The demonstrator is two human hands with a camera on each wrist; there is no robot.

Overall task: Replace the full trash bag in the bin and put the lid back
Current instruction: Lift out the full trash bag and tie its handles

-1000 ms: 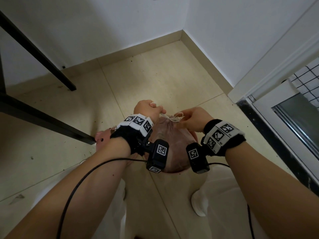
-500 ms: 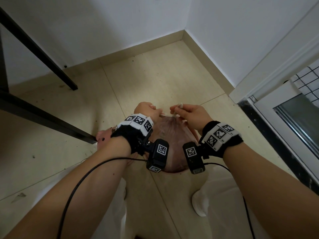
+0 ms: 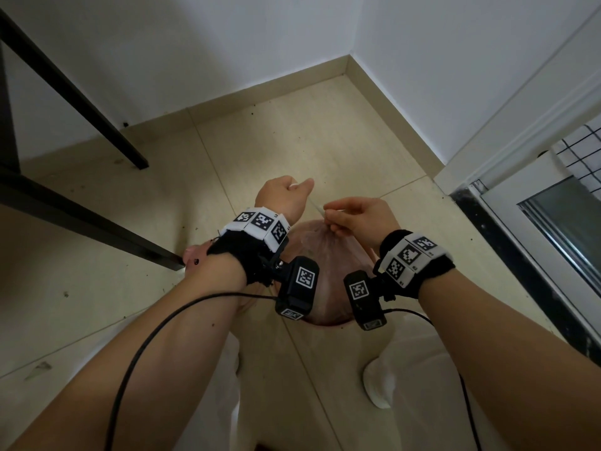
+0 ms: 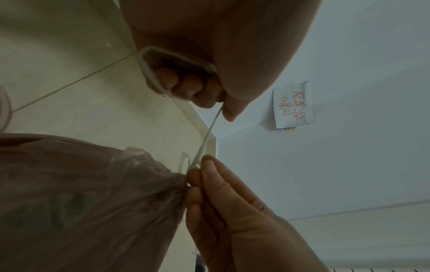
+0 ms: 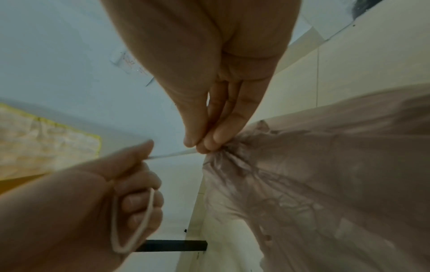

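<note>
A full, translucent pinkish trash bag [image 3: 328, 275] stands on the floor between my feet, its neck gathered shut. My right hand [image 3: 338, 219] pinches the white drawstring right at the gathered neck [image 5: 223, 152]. My left hand [image 3: 286, 193] is a fist just up and left of it. It grips the drawstring [image 4: 209, 132], whose loop [image 4: 149, 73] wraps round the curled fingers. Between the two hands the string [image 5: 172, 154] runs taut. No bin or lid is clearly in view.
Black table legs [image 3: 97, 105] slant in from the left, one ending beside my left wrist [image 3: 162, 258]. A pink object [image 3: 192, 255] lies partly hidden there. White walls meet in a corner ahead; a door frame and glass panel [image 3: 553, 229] stand at right. A handwritten note [image 4: 293, 104] hangs on the wall.
My left hand has drawn away up and to the left, pulling the drawstring taut. My right hand has come down from the raised string end to pinch at the bag's neck.
</note>
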